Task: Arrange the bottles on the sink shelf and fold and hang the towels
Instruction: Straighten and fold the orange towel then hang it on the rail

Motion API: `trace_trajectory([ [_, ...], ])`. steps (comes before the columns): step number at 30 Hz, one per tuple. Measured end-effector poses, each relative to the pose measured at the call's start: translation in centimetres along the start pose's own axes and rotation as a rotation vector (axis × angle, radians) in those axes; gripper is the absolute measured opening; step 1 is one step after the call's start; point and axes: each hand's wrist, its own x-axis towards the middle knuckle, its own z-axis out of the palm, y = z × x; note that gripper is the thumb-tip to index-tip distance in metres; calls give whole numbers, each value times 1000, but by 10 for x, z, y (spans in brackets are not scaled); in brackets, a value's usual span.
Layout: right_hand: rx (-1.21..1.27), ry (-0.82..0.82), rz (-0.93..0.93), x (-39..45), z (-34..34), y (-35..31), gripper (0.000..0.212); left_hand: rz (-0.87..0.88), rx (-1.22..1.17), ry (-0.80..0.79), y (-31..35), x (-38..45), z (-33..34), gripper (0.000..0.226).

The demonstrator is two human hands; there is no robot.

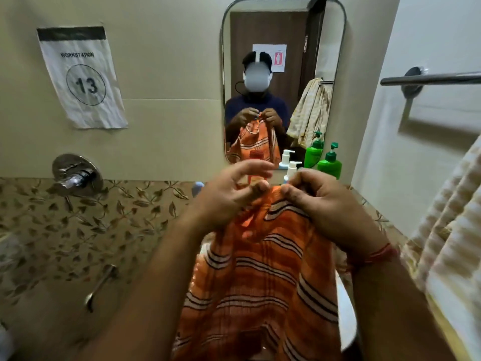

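An orange towel (263, 277) with dark and white stripes hangs down in front of me over the sink. My left hand (229, 196) and my right hand (328, 204) pinch its top edge close together, almost touching at the fingertips. Behind my hands on the shelf below the mirror stand a green pump bottle (330, 162), a white pump bottle (292, 170) and an orange bottle (253, 178) mostly hidden by my left hand. A cream striped towel (447, 230) hangs at the right edge.
A metal towel bar (429, 78) sticks out from the right wall, bare on the part I see. The mirror (283, 74) reflects me and the bottles. A wall tap (75, 175) and a paper sign (82, 76) are on the left. The white sink rim (346, 313) shows beside the towel.
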Motion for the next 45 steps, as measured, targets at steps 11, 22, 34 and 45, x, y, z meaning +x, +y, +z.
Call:
trace_trajectory([
  [11,398,-64,350,-21,-21,27,36,76,-434,248,-16,5,-16,8],
  [22,-267,-140,65,0,-1,-13,17,-2,-24,-172,0,10,10,40],
  [34,456,-149,327,-14,3,8,20,85,20,-35,-5,3,19,10],
  [45,151,31,50,-13,9,13,29,15,-102,-64,-2,1,18,10],
])
